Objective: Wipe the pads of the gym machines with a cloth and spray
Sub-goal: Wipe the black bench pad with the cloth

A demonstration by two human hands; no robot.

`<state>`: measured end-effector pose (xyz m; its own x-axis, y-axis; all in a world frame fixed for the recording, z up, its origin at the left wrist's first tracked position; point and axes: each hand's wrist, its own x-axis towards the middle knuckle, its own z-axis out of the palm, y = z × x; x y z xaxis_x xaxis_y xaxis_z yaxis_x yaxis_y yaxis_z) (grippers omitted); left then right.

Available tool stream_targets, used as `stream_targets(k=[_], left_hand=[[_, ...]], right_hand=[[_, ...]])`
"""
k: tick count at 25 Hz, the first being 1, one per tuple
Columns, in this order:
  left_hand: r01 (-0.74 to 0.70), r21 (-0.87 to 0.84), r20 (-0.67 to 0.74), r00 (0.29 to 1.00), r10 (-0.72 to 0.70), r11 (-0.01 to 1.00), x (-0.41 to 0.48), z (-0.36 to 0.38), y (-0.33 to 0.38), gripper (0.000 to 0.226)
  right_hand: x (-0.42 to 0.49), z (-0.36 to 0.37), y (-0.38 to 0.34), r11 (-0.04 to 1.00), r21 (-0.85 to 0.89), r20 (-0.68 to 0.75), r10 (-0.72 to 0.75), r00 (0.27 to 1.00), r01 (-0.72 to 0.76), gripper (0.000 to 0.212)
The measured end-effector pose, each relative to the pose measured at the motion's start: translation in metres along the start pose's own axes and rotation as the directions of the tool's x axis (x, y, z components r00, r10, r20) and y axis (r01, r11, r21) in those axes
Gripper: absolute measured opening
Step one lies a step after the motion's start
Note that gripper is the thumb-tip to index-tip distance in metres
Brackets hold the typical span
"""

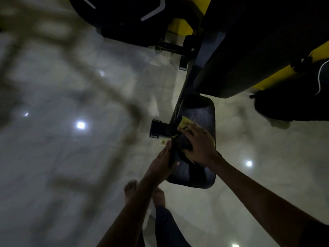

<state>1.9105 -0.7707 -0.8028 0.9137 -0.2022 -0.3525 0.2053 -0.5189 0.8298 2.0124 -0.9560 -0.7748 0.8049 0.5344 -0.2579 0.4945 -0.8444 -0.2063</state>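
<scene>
A dark padded seat (201, 113) of a gym machine lies below me, long and rounded at its ends. My right hand (199, 145) presses a yellow cloth (185, 122) flat onto the pad near its left edge. My left hand (162, 163) is closed around a dark, narrow object (173, 154) at the pad's left side; the dim light hides whether it is the spray bottle. Both forearms reach in from the bottom of the view.
A black and yellow machine frame (199, 68) runs up from the pad. Another dark pad (236, 50) looms upper right, a black machine (124, 16) at the top. My bare feet (131, 189) stand on the glossy pale floor (71, 157). A black bracket (156, 129) sits left of the pad.
</scene>
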Motion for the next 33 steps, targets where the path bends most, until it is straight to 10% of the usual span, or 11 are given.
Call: stream_targets(k=[9, 16, 23, 33], left_hand=[[0.048, -0.066, -0.008, 0.999, -0.048, 0.997, -0.002, 0.002, -0.019, 0.089], [-0.273, 0.327, -0.195, 0.917, 0.347, 0.905, -0.035, 0.035, -0.036, 0.049], [-0.275, 0.299, -0.162, 0.929, 0.332, 0.914, -0.028, 0.021, -0.041, 0.047], [-0.254, 0.149, -0.046, 0.964, 0.263, 0.956, -0.012, -0.009, -0.026, 0.043]], right_hand=[[0.090, -0.017, -0.007, 0.936, 0.067, -0.125, 0.351, 0.928, -0.345, 0.072], [0.059, -0.013, -0.013, 0.998, -0.024, -0.003, 0.059, 0.998, -0.059, 0.064], [0.126, -0.014, -0.044, 0.947, -0.319, 0.090, 0.072, 0.993, -0.040, 0.044], [0.043, 0.008, -0.043, 0.908, 0.120, -0.209, 0.419, 0.883, -0.403, 0.073]])
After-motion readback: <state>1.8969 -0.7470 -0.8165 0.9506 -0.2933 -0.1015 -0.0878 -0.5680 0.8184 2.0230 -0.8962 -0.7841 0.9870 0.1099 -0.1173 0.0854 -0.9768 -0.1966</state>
